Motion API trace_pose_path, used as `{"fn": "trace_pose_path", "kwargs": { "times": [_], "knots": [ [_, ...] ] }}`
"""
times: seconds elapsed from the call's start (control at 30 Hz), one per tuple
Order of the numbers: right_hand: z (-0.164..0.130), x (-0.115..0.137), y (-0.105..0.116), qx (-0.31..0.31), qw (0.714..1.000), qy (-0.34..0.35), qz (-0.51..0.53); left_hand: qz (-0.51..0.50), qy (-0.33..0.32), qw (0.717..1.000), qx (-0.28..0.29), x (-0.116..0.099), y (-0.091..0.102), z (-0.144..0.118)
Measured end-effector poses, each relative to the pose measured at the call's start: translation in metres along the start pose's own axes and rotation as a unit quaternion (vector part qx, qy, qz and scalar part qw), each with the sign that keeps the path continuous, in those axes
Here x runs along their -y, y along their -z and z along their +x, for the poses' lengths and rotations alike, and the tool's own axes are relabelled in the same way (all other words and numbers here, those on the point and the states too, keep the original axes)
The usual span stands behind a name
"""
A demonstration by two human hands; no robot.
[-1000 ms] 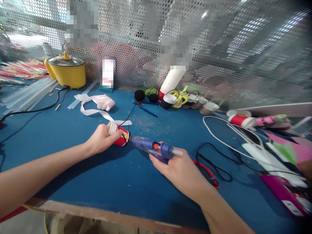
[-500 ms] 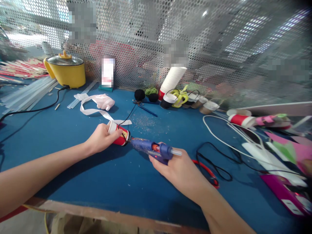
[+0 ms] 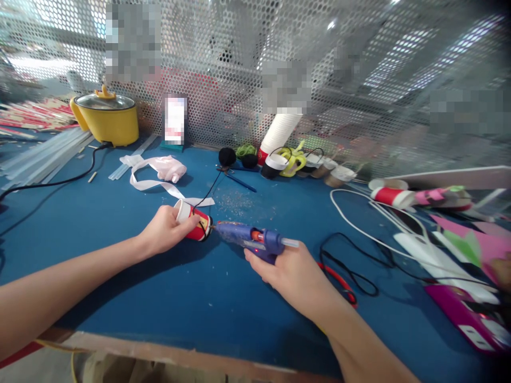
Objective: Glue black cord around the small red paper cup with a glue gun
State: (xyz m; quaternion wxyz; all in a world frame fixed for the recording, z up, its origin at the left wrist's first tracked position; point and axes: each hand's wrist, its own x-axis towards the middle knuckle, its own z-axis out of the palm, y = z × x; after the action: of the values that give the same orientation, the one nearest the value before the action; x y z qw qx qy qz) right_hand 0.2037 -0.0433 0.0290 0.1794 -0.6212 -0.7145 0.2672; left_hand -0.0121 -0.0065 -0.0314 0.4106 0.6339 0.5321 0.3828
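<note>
Left hand (image 3: 165, 231) is clasping the red paper cup (image 3: 194, 222), lying sideways on the blue table (image 3: 159, 287). Right hand (image 3: 293, 274) is gripping the glue gun (image 3: 249, 238), nozzle touching the cup's base.

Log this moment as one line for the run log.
left hand: holds red paper cup | right hand: holds blue glue gun | nozzle at cup base

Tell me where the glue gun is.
The glue gun is mid-table in the right hand, its nozzle against the base of the red cup held by the left hand.
</note>
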Motion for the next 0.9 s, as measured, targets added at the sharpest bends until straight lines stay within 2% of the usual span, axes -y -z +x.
{"fn": "trace_pose_path", "kwargs": {
  "times": [0.3,0.5,0.9],
  "knots": [
    [0.007,-0.003,-0.001,-0.017,0.999,0.037,-0.007,0.047,-0.009,0.999,0.01,-0.002,0.0,-0.001],
    [0.014,-0.005,-0.003,-0.018,0.999,0.04,-0.02,0.077,-0.037,0.996,0.01,-0.003,-0.001,-0.001],
    [0.021,-0.001,-0.001,0.008,1.0,0.026,-0.011,0.073,-0.037,0.997,0.005,-0.001,-0.001,-0.002]
  ]
}}
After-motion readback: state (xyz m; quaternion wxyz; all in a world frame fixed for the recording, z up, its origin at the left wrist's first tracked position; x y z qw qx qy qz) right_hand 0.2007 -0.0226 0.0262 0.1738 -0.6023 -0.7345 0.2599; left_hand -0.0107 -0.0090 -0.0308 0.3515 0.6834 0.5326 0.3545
